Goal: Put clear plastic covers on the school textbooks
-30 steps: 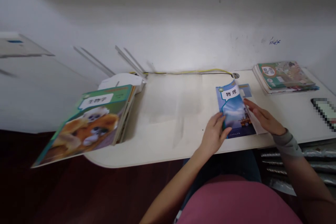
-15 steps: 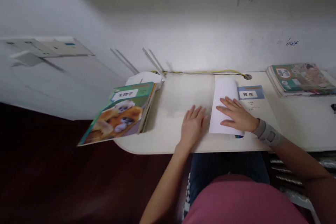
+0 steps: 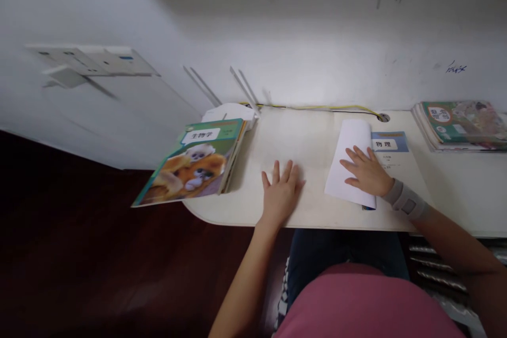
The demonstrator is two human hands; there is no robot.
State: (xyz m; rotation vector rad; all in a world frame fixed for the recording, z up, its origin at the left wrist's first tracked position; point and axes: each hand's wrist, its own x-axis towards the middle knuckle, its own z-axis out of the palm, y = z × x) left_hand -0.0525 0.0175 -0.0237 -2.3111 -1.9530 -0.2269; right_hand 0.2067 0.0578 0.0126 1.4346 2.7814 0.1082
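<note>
My right hand (image 3: 366,171), fingers spread, lies flat on a white sheet of paper (image 3: 354,134). The sheet covers the left part of a physics textbook (image 3: 396,153), whose blue title band and Chinese title show to its right. Whether the sheet is loose or folded around the book I cannot tell. A small dark piece of the book peeks out at the sheet's lower edge. To the left, my left hand (image 3: 280,193) rests palm down on the white desk (image 3: 309,169), fingers apart, holding nothing.
A stack topped by a biology textbook (image 3: 194,163) overhangs the desk's rounded left end, in front of a white router (image 3: 227,111) with antennas. Another stack of books (image 3: 461,124) stands at the right. A yellow cable (image 3: 317,107) runs along the wall to a hole; a plug (image 3: 65,76) sits in the wall socket.
My left hand has moved left across the desk, away from the paper, and its fingers have spread. My right hand stays on the sheet. The whole view has shifted slightly.
</note>
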